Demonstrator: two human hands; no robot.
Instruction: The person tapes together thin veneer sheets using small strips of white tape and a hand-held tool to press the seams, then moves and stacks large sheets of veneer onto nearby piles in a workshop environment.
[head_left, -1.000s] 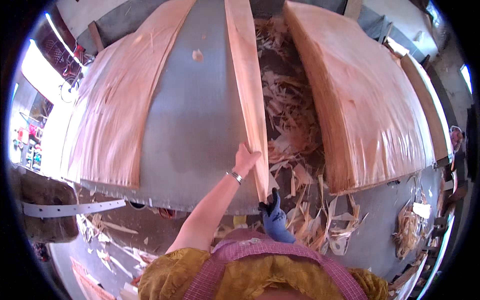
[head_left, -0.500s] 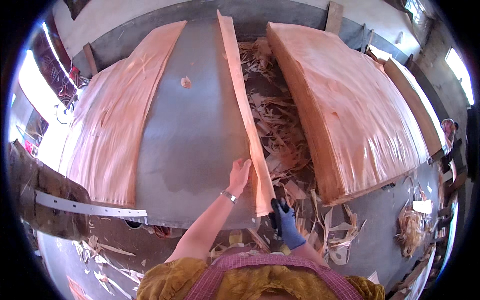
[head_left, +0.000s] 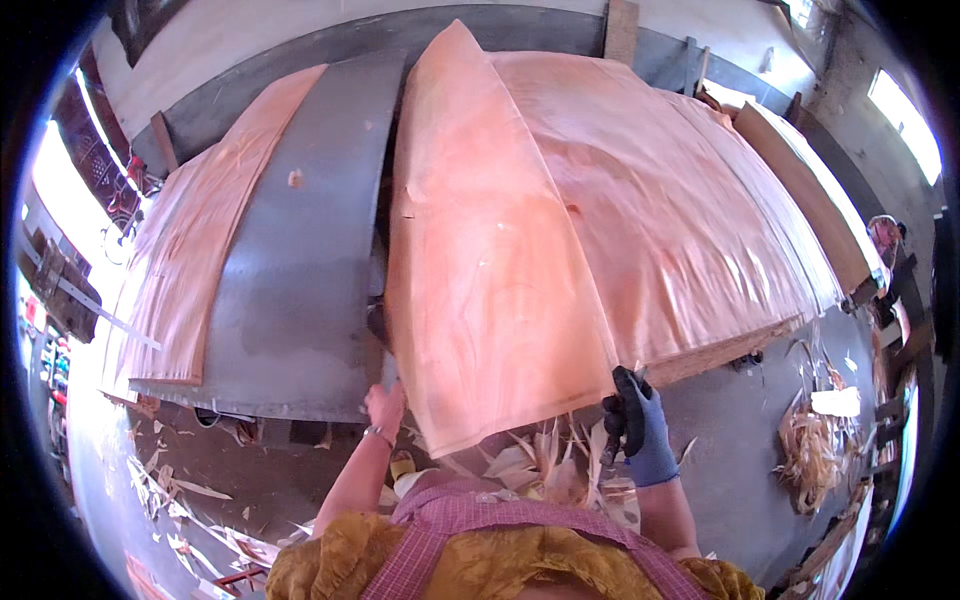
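A thin orange-pink wood veneer sheet [head_left: 490, 270] hangs in front of me, its far end narrowing to a point. My right hand [head_left: 645, 425], in a blue and black glove, grips its near right corner. At its near left edge is my bare left hand [head_left: 385, 408], fingers curled against the edge and partly hidden. To the right, a thick veneer stack [head_left: 690, 230] lies partly behind the held sheet. On the left, more veneer [head_left: 225, 235] covers part of a grey tabletop [head_left: 300, 260].
A small veneer scrap [head_left: 295, 179] lies on the tabletop. Torn strips [head_left: 550, 465] litter the floor at my feet, and a bundle of shreds [head_left: 808, 450] sits at the right. Another stack [head_left: 800, 190] stands farther right. A metal strip [head_left: 110, 315] juts in at the left.
The veneer sheet, earlier a narrow band seen nearly edge-on, now spreads wide across the gap toward the right stack. My right hand has moved right, my left hand left and nearer me.
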